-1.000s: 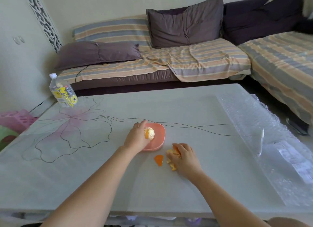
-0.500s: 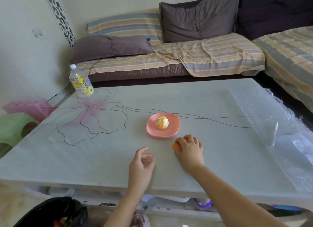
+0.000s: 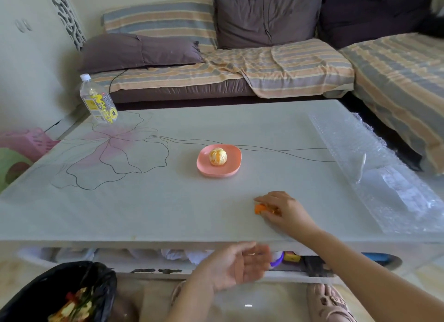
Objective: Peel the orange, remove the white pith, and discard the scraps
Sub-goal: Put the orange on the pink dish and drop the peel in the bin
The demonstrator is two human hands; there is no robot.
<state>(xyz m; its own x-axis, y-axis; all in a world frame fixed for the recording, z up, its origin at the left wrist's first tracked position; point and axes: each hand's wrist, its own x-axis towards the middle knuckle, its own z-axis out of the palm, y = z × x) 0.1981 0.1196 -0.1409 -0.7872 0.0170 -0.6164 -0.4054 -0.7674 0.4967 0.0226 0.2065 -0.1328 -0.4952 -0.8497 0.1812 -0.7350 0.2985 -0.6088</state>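
Centrally, I see the peeled orange (image 3: 217, 156) on the pink plate (image 3: 230, 171). Right hand (image 3: 282, 210), lower right of centre, curls fingers over peel scraps (image 3: 260, 208) on the table (image 3: 156, 213). Left hand (image 3: 236, 264), bottom centre, palm up, fingers loosely spread, blurred.

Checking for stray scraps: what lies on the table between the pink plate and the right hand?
Nothing. The head view shows bare table between the pink plate and the right hand, which holds the peel scraps.

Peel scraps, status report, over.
Right hand curled over peel scraps on table. Left hand open, cupped below table edge. Peeled orange on pink plate. Bin open at lower left.
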